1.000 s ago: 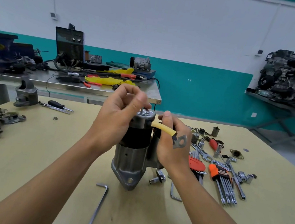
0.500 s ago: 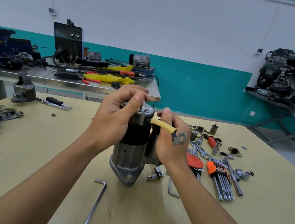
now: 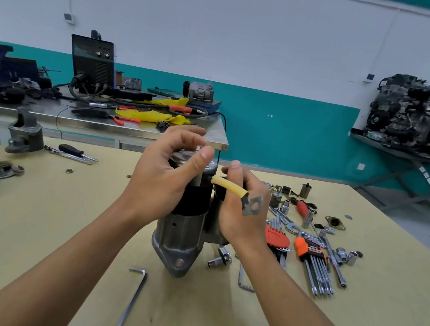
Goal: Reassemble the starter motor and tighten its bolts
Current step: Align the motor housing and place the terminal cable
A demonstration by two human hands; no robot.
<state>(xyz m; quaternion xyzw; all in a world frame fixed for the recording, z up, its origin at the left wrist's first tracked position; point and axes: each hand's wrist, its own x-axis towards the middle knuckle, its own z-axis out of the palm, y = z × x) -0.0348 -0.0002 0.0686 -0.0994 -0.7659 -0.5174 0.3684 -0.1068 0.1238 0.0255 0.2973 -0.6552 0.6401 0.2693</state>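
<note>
the starter motor (image 3: 184,234) is stood upright on the surface (image 3: 67,226), silver nose down, yellow-sleeved lead (image 3: 230,187) sticking out.

Starter motor (image 3: 181,236) top behind left hand (image 3: 164,178)

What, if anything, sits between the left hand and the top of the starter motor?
Nothing visible. The left hand has its fingers curled over the top of the silver-and-black cylindrical metal starter motor. The yellow-sleeved cable with a metal lug lies over the right hand, off to the motor's right side.
</note>
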